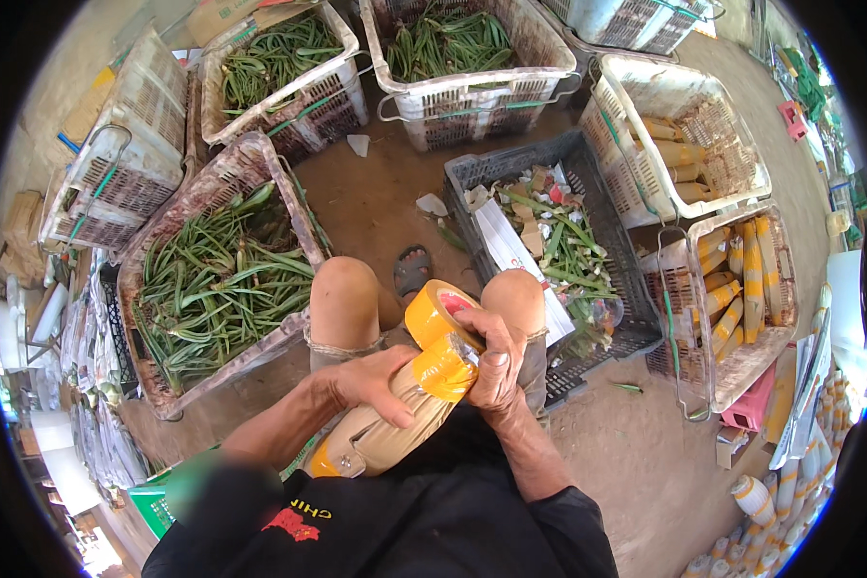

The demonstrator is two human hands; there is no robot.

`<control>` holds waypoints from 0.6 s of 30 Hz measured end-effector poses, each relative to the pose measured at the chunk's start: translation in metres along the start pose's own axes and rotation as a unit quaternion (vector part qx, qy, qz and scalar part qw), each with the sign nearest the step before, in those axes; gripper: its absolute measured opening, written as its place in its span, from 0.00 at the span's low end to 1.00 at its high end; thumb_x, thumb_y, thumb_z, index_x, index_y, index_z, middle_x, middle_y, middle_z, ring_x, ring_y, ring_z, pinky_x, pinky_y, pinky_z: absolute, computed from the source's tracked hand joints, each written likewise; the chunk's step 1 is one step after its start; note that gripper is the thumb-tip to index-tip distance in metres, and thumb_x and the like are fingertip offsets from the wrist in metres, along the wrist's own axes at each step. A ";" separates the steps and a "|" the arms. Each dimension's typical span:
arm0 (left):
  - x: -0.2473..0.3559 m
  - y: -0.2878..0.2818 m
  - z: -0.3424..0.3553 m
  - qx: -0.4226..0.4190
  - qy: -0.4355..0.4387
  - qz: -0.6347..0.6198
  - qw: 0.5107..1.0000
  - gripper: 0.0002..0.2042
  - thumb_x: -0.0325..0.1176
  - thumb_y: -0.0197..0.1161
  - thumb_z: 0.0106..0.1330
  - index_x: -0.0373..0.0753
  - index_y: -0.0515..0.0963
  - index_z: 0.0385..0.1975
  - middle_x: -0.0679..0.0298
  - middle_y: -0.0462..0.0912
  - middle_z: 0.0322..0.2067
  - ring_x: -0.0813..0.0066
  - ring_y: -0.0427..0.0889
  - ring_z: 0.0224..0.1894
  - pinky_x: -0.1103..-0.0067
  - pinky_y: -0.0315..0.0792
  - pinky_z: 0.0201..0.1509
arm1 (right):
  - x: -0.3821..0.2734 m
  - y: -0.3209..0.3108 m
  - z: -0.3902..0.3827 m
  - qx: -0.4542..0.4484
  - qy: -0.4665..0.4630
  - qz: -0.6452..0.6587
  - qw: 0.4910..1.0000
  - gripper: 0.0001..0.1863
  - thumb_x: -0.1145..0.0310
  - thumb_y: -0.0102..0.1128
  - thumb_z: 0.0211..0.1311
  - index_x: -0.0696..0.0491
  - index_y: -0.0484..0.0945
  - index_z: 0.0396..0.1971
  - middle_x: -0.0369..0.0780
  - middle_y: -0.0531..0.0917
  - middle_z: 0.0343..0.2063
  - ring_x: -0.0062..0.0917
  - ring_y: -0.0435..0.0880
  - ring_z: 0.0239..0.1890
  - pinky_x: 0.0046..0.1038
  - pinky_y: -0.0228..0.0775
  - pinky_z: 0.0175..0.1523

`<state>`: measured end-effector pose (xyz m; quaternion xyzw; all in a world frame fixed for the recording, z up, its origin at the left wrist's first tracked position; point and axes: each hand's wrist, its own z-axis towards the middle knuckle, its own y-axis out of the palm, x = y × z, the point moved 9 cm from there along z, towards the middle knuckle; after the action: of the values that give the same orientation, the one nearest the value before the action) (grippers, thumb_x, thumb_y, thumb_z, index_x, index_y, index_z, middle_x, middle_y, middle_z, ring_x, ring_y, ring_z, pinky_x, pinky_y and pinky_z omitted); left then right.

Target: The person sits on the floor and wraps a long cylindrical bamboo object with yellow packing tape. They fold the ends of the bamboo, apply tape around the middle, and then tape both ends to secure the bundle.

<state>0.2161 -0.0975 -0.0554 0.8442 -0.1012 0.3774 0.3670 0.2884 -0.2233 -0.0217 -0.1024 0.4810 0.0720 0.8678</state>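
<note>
A long bundle in brown paper (416,416) lies slanted across my lap. Around its lower end runs yellow tape (323,460). My left hand (371,385) is wrapped over the bundle's middle and upper part, thumb lying along it. At the upper end, my right hand (496,364) grips a roll of yellow tape (426,316), fingers reaching into its core. A shiny strip of yellow tape (445,368) is stuck around the bundle's upper end, right beside the roll. Whatever is inside the paper is hidden.
At left, a dirty crate (180,403) holds long green leaves. Two more leaf-filled crates (260,96) (482,91) stand ahead. A black crate (602,358) of scraps is at right; beyond it, crates (679,241) hold taped bundles. More wrapped bundles (756,501) lie lower right.
</note>
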 end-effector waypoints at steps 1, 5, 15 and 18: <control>-0.005 -0.001 0.003 -0.015 0.000 -0.011 1.000 0.39 0.42 0.84 0.47 0.32 0.77 0.59 0.64 0.86 0.48 0.79 0.84 0.48 0.78 0.78 0.54 | -0.001 -0.001 0.001 -0.003 0.010 0.012 1.000 0.23 0.62 0.42 0.79 0.66 0.81 0.49 0.56 0.87 0.45 0.52 0.90 0.44 0.42 0.84 0.51; -0.005 -0.008 0.007 -0.021 0.002 0.029 0.999 0.41 0.44 0.82 0.51 0.31 0.73 0.64 0.61 0.85 0.49 0.75 0.84 0.51 0.76 0.78 0.56 | 0.007 -0.001 0.003 -0.024 0.066 0.043 0.997 0.25 0.62 0.37 0.81 0.67 0.80 0.51 0.57 0.87 0.45 0.51 0.90 0.45 0.40 0.83 0.51; 0.030 -0.015 -0.050 0.307 0.028 0.289 0.906 0.45 0.60 0.78 0.59 0.27 0.72 0.65 0.51 0.85 0.50 0.62 0.84 0.53 0.69 0.76 0.60 | 0.022 0.015 0.014 -0.127 0.140 0.018 0.982 0.30 0.51 0.43 0.83 0.65 0.79 0.57 0.57 0.87 0.50 0.51 0.89 0.50 0.42 0.81 0.54; 0.021 -0.020 -0.046 0.272 0.017 0.219 0.937 0.44 0.60 0.79 0.58 0.28 0.74 0.63 0.54 0.86 0.49 0.67 0.84 0.52 0.71 0.76 0.59 | 0.018 0.011 0.008 -0.138 0.098 0.020 0.985 0.27 0.55 0.44 0.82 0.65 0.81 0.57 0.55 0.88 0.49 0.50 0.90 0.50 0.41 0.82 0.54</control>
<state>0.2140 -0.0488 -0.0310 0.8619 -0.1711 0.4762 0.0335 0.3022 -0.2104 -0.0336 -0.2177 0.5512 0.1443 0.7924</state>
